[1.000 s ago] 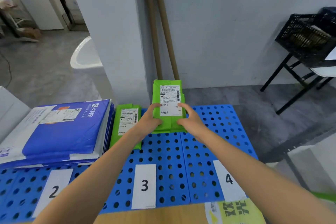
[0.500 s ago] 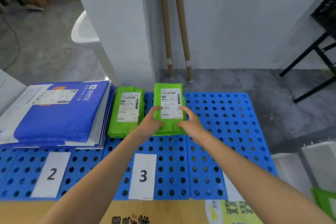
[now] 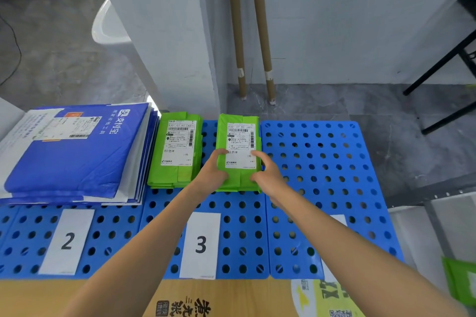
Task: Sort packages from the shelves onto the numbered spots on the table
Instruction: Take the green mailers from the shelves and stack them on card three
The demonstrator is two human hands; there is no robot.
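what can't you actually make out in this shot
Head view:
- White label right of the 3 label: its number is hidden by the right forearm.
- Green parcel at lower right: cut off by the frame edge.
- Held green package: address print too small to read.

Single head-worn view, angled forward and down.
It looks from close above across the blue perforated plastic bench [image 3: 322, 188], wide enough to take in grey floor [image 3: 322, 108] and white wall [image 3: 334, 20] beyond.
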